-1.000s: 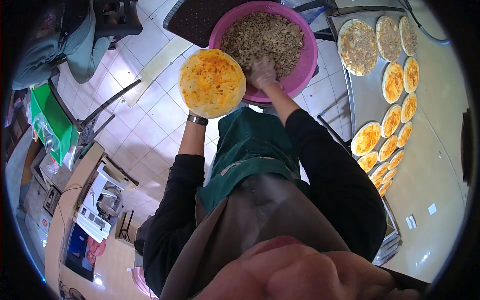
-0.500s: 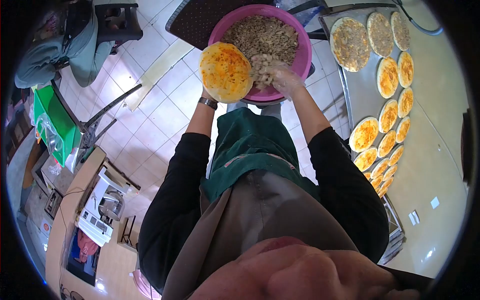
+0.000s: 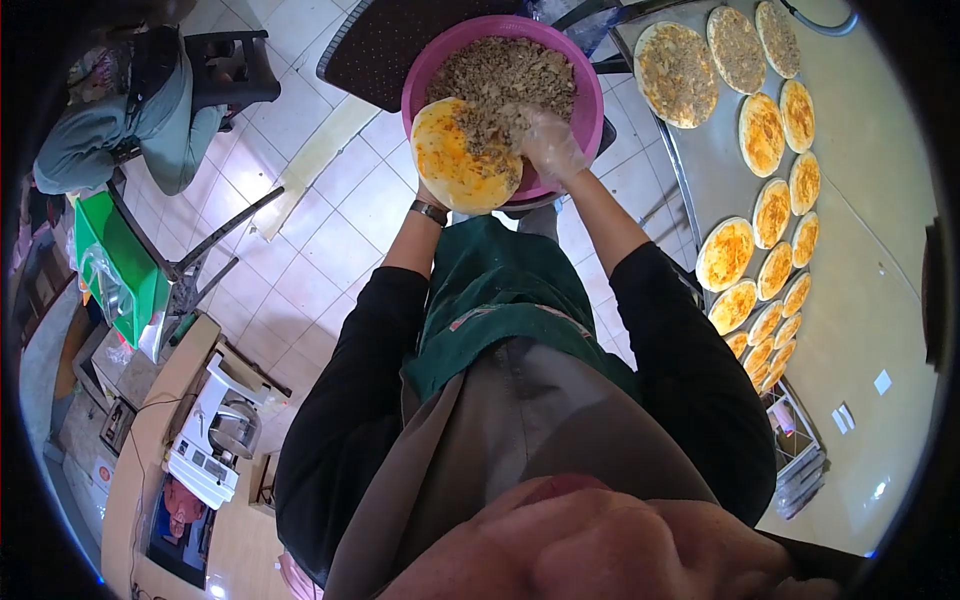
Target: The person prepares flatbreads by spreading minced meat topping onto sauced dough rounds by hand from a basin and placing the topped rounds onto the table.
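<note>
In the head view, a round flatbread (image 3: 462, 170) smeared with orange sauce rests tilted on my left hand (image 3: 428, 192), which supports it from below; most of those fingers are hidden beneath it. My right hand (image 3: 555, 150), in a clear plastic glove, is at the bread's upper right edge, with its fingers curled on crumbly brown filling. Some of that filling lies on the upper part of the bread. Just behind both hands is a pink basin (image 3: 590, 100) holding a heap of the same crumbly filling (image 3: 515, 70).
To the right, a metal table (image 3: 850, 300) carries several sauced flatbreads (image 3: 725, 255); the larger ones at its far end bear brown filling (image 3: 677, 75). A dark chair (image 3: 365, 50) stands beside the basin. At left are a seated person (image 3: 170, 130), a green tray (image 3: 118, 270) and a white mixer (image 3: 205, 435).
The bread has moved slightly right and down, partly over the basin. My right hand has shifted left, and brown filling now covers part of the bread's upper right.
</note>
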Demonstrator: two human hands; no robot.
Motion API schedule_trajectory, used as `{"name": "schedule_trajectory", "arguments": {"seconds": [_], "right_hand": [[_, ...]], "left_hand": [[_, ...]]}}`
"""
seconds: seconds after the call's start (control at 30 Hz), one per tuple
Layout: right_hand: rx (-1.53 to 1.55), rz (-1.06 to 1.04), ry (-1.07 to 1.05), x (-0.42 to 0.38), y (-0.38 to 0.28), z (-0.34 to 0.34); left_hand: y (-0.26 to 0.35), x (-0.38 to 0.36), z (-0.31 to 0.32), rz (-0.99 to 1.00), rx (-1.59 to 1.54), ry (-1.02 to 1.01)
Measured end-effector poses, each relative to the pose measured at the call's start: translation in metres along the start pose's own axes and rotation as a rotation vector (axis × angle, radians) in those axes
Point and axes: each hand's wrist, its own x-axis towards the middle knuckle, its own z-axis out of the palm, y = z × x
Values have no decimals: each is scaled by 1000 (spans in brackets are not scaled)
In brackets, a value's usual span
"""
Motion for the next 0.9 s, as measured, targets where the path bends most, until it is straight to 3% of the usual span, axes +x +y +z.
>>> {"name": "schedule_trajectory", "arguments": {"seconds": [0.07,0.1,0.17,0.2,0.27,0.3,0.37,0.4,0.47,0.6,0.67,0.7,0.77,0.8,0.87,0.9], "right_hand": [[-451,-301,239,-13,-8,7],[-448,-302,240,-20,-15,13],[-365,-633,235,-31,-26,26],[-364,-629,236,-31,-23,31],[-471,-444,138,-27,1,50],[-469,-449,140,-16,20,55],[-223,178,222,6,56,59],[-217,181,222,1,40,56],[-310,-508,195,-14,-16,45],[-440,-608,74,15,-13,43],[-67,-4,-39,35,14,24],[-64,-4,-39,19,-7,15],[155,440,-54,-32,-80,-20],[150,443,-53,-25,-58,-7],[1151,442,-100,-4,5,28],[1146,445,-101,-2,5,25]], "left_hand": [[1,-1,4,7,-1,16],[2,-1,6,15,6,24],[3,-1,7,21,13,35],[3,-2,7,33,30,59],[5,-2,7,42,53,83],[7,-1,4,46,41,59],[10,-2,-3,56,15,16],[11,-3,-8,54,2,-1],[9,-4,-9,50,-18,-17],[1,-1,5,32,60,-87],[1,-4,6,41,63,-75],[3,-5,7,48,67,-65],[4,-8,8,64,67,-54],[5,-10,9,69,67,-47],[6,-10,12,77,69,-40],[7,-10,12,77,69,-33]]}}
